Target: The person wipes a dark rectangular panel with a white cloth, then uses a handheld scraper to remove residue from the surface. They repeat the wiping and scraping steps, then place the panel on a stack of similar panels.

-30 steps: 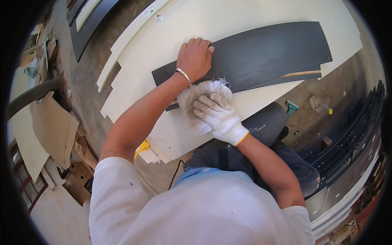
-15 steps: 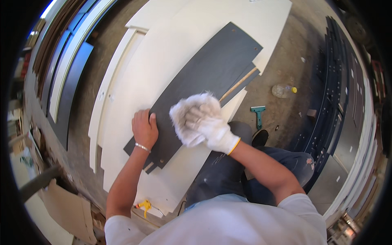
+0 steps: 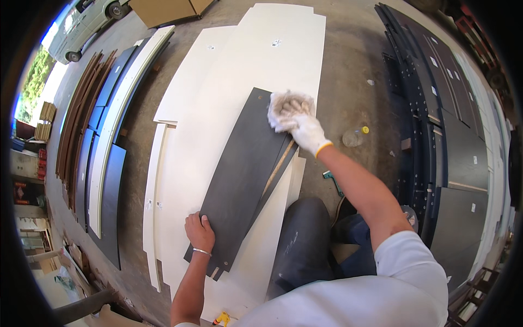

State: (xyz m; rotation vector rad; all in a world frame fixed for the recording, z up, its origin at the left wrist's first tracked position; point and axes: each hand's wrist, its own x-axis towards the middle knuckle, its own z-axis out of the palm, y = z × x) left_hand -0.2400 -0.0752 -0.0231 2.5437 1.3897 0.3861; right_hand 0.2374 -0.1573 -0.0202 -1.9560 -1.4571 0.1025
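One dark panel (image 3: pixel 239 174), one cloth (image 3: pixel 283 104), one plastic bottle (image 3: pixel 353 136), two hands

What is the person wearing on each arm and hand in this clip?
The left hand is bare, with a thin silver bangle around the wrist. The right hand wears a white knitted work glove with a yellow-orange band at the cuff. Both forearms are uncovered; a short white sleeve covers the right upper arm. No watch or rings can be made out.

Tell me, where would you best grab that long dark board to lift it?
Probably by its two long edges near the middle, one from each side. The dark board lies flat on the white panels, long and narrow, so gripping one end alone would let it sag or tip.
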